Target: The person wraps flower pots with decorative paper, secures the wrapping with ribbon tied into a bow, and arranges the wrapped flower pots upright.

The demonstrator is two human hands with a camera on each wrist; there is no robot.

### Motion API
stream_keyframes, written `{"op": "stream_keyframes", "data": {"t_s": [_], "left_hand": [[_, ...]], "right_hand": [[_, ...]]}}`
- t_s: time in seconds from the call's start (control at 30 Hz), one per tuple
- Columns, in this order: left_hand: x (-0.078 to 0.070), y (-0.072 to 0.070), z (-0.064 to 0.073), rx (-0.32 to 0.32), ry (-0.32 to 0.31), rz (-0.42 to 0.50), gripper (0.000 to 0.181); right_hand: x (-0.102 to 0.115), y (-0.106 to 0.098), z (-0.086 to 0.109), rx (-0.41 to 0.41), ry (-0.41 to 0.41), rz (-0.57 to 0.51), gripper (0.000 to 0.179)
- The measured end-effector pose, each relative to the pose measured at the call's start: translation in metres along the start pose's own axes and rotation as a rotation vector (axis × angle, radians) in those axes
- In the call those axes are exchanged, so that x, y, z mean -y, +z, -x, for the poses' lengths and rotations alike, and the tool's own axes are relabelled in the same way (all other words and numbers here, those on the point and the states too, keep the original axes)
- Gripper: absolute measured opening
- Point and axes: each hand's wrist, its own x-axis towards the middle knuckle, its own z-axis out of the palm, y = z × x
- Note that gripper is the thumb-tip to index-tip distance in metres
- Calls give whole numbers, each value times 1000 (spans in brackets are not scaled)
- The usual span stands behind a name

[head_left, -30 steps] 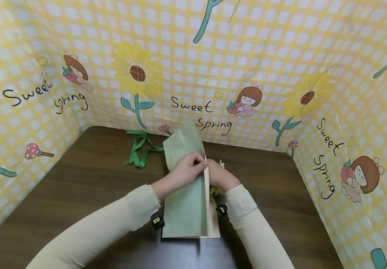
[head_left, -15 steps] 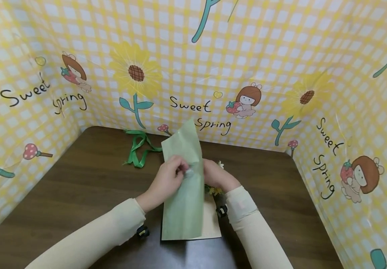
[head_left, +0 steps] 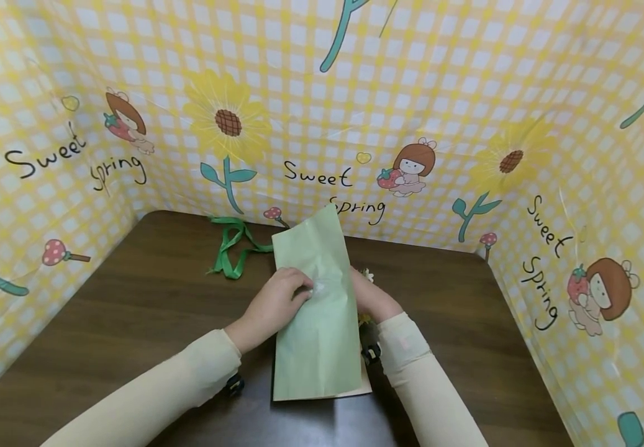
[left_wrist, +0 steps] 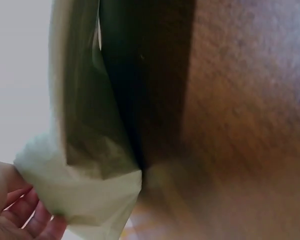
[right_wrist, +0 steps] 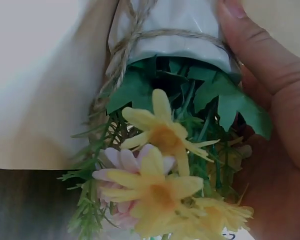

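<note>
A folded sheet of pale green wrapping paper [head_left: 322,354], cream on its other side, stands in the middle of the table. My left hand [head_left: 274,304] pinches its front face beside a shiny clear patch [head_left: 320,287]. In the left wrist view the paper [left_wrist: 85,195] creases toward the fingers. Behind the sheet, my right hand [head_left: 374,298] is mostly hidden from the head view. The right wrist view shows that hand [right_wrist: 275,95] gripping a glossy white vase [right_wrist: 175,47] tied with twine. Yellow flowers [right_wrist: 160,195], pink petals and green leaves spill from its rim.
A loose green ribbon [head_left: 232,251] lies at the back left of the brown wooden table [head_left: 159,310]. Yellow checked cloth [head_left: 310,136] with printed flowers hangs round the table on its back and sides. A cream paper flap [head_left: 355,392] shows under the green sheet.
My left hand has let go of the paper's right edge and moved left and down to its front. The sheet's right edge has swung right. My right hand stays behind it.
</note>
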Motion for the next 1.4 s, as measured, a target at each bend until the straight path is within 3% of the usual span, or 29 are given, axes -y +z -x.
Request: {"op": "stream_keyframes", "data": {"t_s": [0.17, 0.27, 0.47, 0.63, 0.73, 1.1, 1.27, 1.4], "left_hand": [[-4, -2, -2, 63, 18, -91, 12], [-7, -4, -2, 84, 37, -130, 11], [-10, -10, 0, 98, 43, -187, 14], [-12, -12, -2, 109, 41, -213, 16], [-12, -12, -2, 119, 40, -213, 15], [-15, -12, -2, 97, 70, -246, 11], [-14, -14, -3, 96, 86, -246, 11], [-13, -15, -4, 107, 84, -227, 11]], "right_hand": [[1, -8, 6, -55, 23, 109, 21], [4, -23, 13, -112, 60, 131, 17], [22, -46, 32, -200, 220, -119, 53], [28, -49, 36, -175, 246, 28, 40], [25, -48, 37, -176, 265, 58, 34], [-1, -42, 44, -161, 368, 134, 49], [-16, -43, 49, -279, 438, 254, 50], [-23, -48, 56, -401, 476, 266, 50]]}}
